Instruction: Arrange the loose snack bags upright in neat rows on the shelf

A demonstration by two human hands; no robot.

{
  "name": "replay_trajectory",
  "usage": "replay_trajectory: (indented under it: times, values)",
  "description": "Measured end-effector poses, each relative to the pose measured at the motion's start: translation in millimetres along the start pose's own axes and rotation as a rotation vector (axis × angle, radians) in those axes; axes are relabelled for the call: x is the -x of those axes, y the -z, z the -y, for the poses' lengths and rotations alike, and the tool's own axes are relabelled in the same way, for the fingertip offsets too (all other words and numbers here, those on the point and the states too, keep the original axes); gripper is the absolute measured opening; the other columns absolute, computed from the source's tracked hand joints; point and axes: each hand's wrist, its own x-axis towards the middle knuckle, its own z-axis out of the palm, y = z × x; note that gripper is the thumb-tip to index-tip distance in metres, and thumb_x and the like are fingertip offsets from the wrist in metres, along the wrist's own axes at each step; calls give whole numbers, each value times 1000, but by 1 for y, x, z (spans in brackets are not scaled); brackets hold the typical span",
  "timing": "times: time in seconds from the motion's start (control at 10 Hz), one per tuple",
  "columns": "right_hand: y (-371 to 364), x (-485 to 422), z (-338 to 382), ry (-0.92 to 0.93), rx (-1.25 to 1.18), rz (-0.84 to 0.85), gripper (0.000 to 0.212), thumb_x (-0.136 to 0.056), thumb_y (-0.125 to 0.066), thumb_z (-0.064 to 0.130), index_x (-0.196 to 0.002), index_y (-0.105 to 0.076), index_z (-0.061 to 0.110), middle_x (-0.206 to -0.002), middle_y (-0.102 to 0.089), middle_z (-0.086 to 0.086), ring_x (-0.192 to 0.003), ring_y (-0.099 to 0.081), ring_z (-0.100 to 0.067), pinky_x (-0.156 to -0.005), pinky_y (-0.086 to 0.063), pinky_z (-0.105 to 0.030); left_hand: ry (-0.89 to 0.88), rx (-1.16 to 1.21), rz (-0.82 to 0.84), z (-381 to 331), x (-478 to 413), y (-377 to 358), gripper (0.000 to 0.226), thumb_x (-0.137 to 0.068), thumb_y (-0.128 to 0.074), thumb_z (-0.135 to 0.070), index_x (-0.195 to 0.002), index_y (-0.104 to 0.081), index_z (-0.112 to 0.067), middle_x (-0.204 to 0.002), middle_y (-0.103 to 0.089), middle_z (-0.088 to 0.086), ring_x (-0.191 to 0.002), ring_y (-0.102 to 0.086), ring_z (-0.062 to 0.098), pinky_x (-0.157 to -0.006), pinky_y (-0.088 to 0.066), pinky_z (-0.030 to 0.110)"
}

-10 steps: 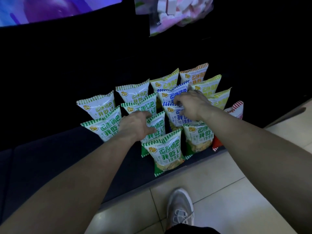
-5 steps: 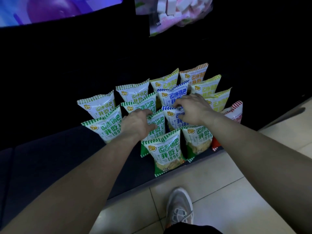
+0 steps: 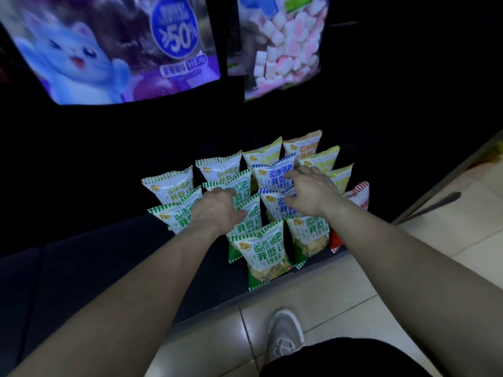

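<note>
Snack bags (image 3: 265, 254) stand upright in slanting rows on a dark shelf (image 3: 109, 268). Green-striped ones fill the left and front, blue-striped bags (image 3: 272, 175) the middle, and a red-striped bag (image 3: 359, 194) stands at the right end. The left hand (image 3: 217, 208) rests on a green-striped bag, its fingertips hidden. The right hand (image 3: 313, 191), fingers spread, touches the blue-striped bags. Below, a grey shoe (image 3: 284, 336) stands on pale floor tiles (image 3: 340, 289). Above are a cat poster (image 3: 109, 50) and a marshmallow bag (image 3: 283, 42).

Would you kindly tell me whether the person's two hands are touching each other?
Apart. The head view shows a plain gap between the left hand and the right hand, with a blue-striped bag visible in it.
</note>
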Motion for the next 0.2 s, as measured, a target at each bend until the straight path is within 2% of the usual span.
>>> replay_trajectory:
  times: [0.1, 0.2]
  values:
    - [18, 21, 7, -27, 28, 11, 70, -91, -61, 45, -152, -31, 26, -161, -24, -8, -143, -25, -30, -114, -30, -46, 17, -47, -9, -2, 18, 20, 75, -84, -57, -63, -146, -38, -25, -145, -45, 6, -126, -48, 27, -95, -45, 41]
    - [43, 41, 14, -38, 73, -7, 72, -91, -61, 44, -152, -30, 21, -156, -30, -9, -140, -27, -31, -111, -32, -46, 6, -117, -46, -3, 37, 38, 73, -85, -56, -62, -145, -40, -23, -142, -48, 6, -124, -48, 29, -95, -42, 43]
